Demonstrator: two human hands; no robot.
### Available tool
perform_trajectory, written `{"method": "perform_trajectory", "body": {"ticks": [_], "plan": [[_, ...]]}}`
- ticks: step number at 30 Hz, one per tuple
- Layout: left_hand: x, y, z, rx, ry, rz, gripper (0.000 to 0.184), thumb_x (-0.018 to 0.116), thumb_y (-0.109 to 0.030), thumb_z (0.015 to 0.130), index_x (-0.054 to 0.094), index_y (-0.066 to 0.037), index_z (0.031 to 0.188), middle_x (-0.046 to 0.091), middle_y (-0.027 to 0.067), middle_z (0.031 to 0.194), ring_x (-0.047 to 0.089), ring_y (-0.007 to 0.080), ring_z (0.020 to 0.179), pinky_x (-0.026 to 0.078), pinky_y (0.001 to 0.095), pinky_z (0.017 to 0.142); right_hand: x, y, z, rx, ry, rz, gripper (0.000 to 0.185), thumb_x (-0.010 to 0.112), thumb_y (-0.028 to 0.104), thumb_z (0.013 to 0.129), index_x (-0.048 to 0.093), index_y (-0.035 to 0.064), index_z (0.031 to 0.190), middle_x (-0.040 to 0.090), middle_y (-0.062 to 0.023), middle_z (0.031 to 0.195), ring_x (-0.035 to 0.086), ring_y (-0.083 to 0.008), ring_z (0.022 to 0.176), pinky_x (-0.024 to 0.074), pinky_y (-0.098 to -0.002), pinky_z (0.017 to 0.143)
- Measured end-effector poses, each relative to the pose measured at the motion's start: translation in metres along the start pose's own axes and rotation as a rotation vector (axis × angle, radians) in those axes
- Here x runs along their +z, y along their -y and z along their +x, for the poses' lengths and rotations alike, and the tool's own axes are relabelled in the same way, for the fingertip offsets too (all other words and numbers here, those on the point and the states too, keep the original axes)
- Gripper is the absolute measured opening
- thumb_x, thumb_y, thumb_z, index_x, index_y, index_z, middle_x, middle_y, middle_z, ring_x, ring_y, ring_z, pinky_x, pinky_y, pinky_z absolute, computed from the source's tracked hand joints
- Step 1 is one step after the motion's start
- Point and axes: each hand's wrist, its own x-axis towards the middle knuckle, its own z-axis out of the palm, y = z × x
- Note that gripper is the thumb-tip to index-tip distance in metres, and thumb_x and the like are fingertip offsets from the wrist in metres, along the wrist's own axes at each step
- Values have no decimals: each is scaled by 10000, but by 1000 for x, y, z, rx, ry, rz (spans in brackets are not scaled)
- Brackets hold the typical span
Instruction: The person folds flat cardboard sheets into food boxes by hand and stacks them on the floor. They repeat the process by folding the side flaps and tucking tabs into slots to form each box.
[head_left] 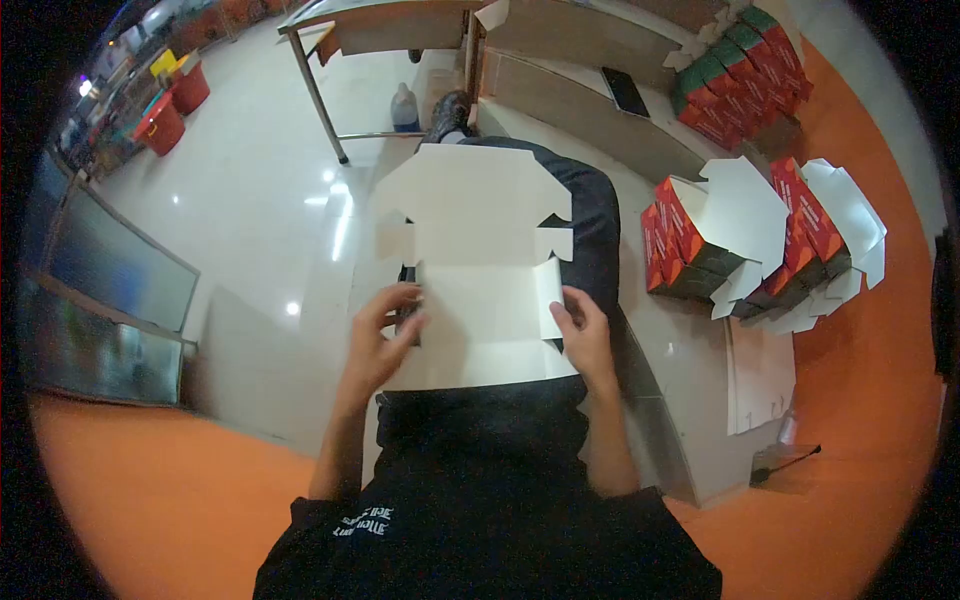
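A partly folded cardboard box blank point(478, 300) lies across my lap, its plain white inner side facing up. Its wide notched lid panel point(475, 195) spreads flat toward my knees. The right side flap point(550, 300) stands raised. My right hand point(588, 335) pinches that flap, thumb on its inner face and fingers behind it. On the opposite edge, my left hand point(385, 335) grips the left side flap with curled fingers and thumb; part of that flap is hidden by the hand.
On a ledge to the right stand red boxes point(690, 235) with white lids raised. More red and green boxes point(740, 85) are stacked behind, near a black phone point(626, 92). A metal-legged table point(320, 100) is ahead. Red buckets point(160, 125) and a glass panel point(120, 260) are at left.
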Motion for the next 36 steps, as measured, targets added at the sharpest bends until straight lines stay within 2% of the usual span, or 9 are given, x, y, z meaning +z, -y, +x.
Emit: {"method": "perform_trajectory", "body": {"ticks": [3, 8, 12, 19, 24, 27, 30, 33, 36], "plan": [[21, 1, 1, 175, 166, 383, 275, 677, -100, 775, 606, 21, 1011, 545, 149, 1159, 527, 270, 1077, 462, 343, 868, 6, 2, 1, -38, 245, 0, 329, 596, 229, 886, 582, 25, 1143, 586, -130, 1109, 578, -222, 991, 448, -313, 863], [29, 16, 18, 196, 285, 531, 284, 673, -138, 771, 609, -9, 1016, 537, 148, 1165, 480, 327, 1116, 427, 378, 922, 32, -9, 11, -116, 125, -358, 215, 638, 108, 788, 502, 18, 929, 588, -178, 922, 581, -347, 898, 456, -414, 758], [30, 18, 16, 202, 208, 539, 306, 667, -175, 773, 604, -18, 1027, 560, 154, 1105, 522, 317, 1053, 448, 397, 870, 39, -3, 19, -96, 92, -437, 321, 689, 94, 741, 495, 40, 991, 593, -119, 813, 595, -229, 702, 473, -345, 641], [26, -34, 19, 68, 249, 559, 445, 691, -248, 790, 556, -18, 1146, 611, 164, 1052, 619, 321, 892, 504, 381, 789, 27, 39, 21, -279, 50, -304, 326, 732, 75, 713, 519, 38, 958, 580, -67, 802, 573, -145, 727, 453, -274, 656], [37, -81, 76, 3, 288, -66, 429, 630, -200, 867, 499, 18, 1212, 625, 117, 966, 620, 150, 783, 517, 270, 637, 13, 114, 31, -369, 4, 1, 279, 744, 80, 722, 559, 35, 927, 614, -82, 821, 591, -159, 731, 476, -280, 667], [41, -99, 117, 235, 265, -427, 349, 607, -132, 871, 527, 28, 1171, 623, 97, 989, 611, 150, 828, 510, 250, 639, 11, 152, 51, -431, 3, -119, 301, 717, 105, 743, 565, 40, 994, 618, -94, 879, 615, -241, 847, 476, -336, 764], [32, -120, 152, 176, 273, -432, 311, 601, -102, 865, 546, 18, 1146, 621, 100, 1014, 613, 157, 842, 523, 267, 653, 6, 187, 71, -798, -205, -582, 367, 695, 139, 754, 553, 54, 1082, 580, -129, 1037, 559, -314, 1004, 420, -388, 896], [23, -136, 189, 212, 59, -476, 233, 579, -65, 859, 572, 34, 1070, 629, 118, 961, 623, 163, 787, 535, 277, 616, 5, 213, 84, -825, -414, -851, 479, 688, 175, 755, 503, 60, 1181, 504, -160, 1167, 492, -357, 1085, 356, -421, 977], [14, -142, 229, 242, -58, -589, 314, 608, -111, 856, 534, 2, 1140, 621, 113, 1005, 623, 181, 832, 546, 300, 673, 3, 212, 124, -766, -450, -411, 557, 685, 152, 776, 429, 62, 1263, 481, -179, 1192, 520, -314, 1056, 402, -391, 940]]}}
